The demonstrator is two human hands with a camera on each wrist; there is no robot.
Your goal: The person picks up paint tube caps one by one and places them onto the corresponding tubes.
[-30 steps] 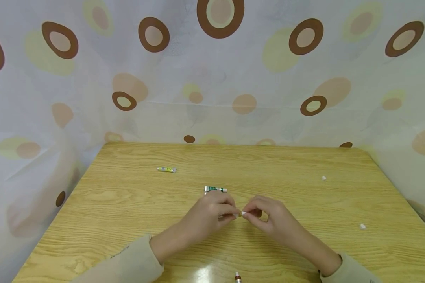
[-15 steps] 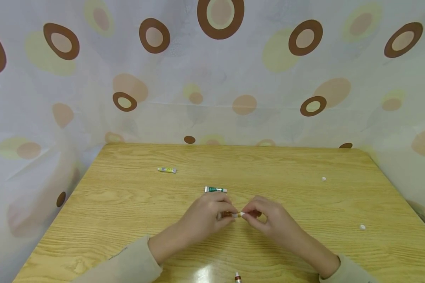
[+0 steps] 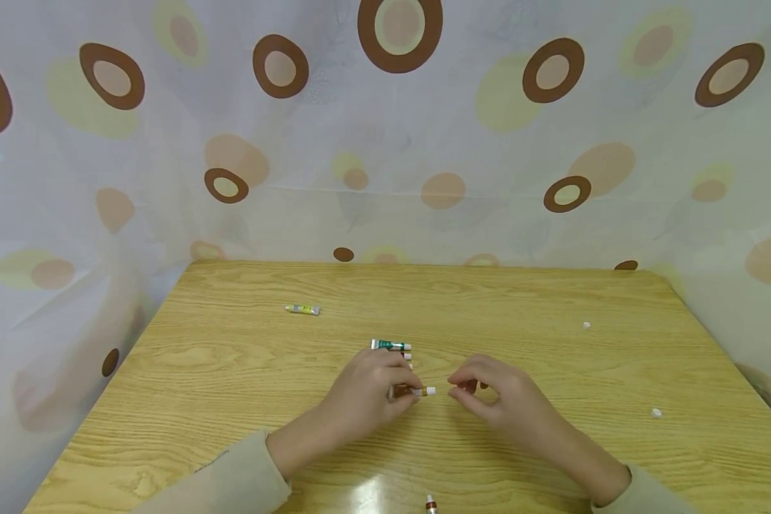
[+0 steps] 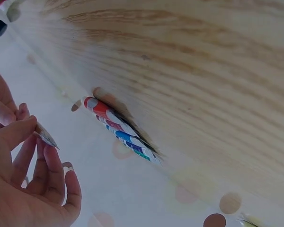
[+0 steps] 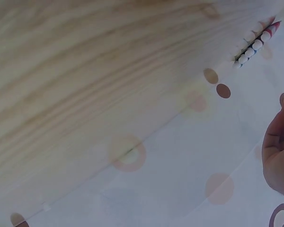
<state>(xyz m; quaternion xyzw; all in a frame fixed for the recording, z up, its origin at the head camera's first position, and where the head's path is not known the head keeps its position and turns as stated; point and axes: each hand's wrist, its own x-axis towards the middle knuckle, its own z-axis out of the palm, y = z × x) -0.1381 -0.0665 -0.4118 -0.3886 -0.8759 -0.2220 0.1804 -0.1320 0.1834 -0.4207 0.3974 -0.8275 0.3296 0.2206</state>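
Note:
My left hand pinches a small brown paint tube just above the table, its white cap end pointing right. In the left wrist view, the thumb and fingers grip this tube near its silvery end. To the right of the cap is my right hand, apart from it; its thumb and forefinger are bent towards each other with a slight gap and nothing seen between. Behind the left hand lies a green paint tube. It belongs to a row of several paint tubes, partly hidden in the head view.
A yellow paint tube lies at the back left. Another tube with a brown band is cut off by the front edge of the view. Two small white pieces, one farther back, lie on the right. A spotted curtain surrounds the table.
My right hand has let go of the tube's white cap and moved slightly right. The left hand, still pinching the tube, has shifted slightly left, uncovering more of the tubes behind.

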